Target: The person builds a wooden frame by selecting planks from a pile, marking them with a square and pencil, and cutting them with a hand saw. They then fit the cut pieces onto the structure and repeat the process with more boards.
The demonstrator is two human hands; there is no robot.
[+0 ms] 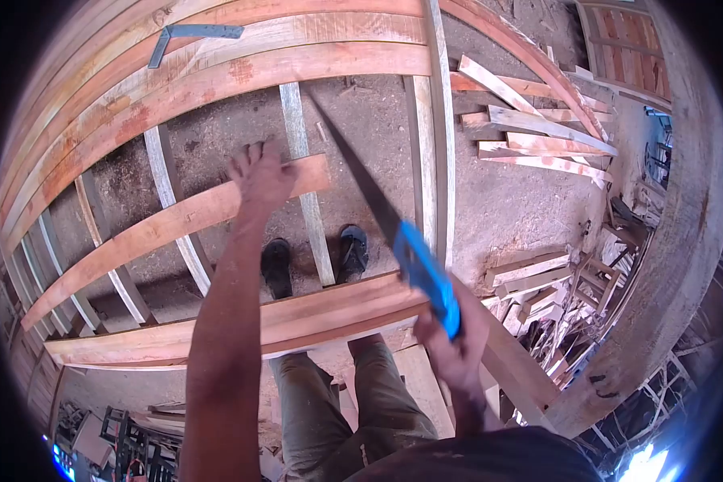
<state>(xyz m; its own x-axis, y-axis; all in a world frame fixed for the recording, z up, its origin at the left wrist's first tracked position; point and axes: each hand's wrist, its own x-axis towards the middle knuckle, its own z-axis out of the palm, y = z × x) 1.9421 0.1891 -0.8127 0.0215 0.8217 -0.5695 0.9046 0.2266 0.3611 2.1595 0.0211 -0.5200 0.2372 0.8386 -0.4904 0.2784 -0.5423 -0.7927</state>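
My right hand (456, 341) is wrapped round the blue handle of a handsaw (369, 189). Its dark blade slants up and left, its tip near the far planks, with open air between the blade and the short end of a loose board. That board (169, 229) is long, reddish and slightly curved, lying across several pale crosspieces. Near its right end rests my left hand (263, 178), fingers spread and pointing away from me over the board's far edge. A pale crosspiece (304, 161) passes under the board just right of this hand.
A metal bevel square (193, 34) lies on the far planks (321, 64). A thick front beam (321, 317) crosses before my legs; my feet stand inside the frame. Cut boards (538, 132) and scrap wood (558, 321) litter the ground on the right, by a large upright timber (691, 201).
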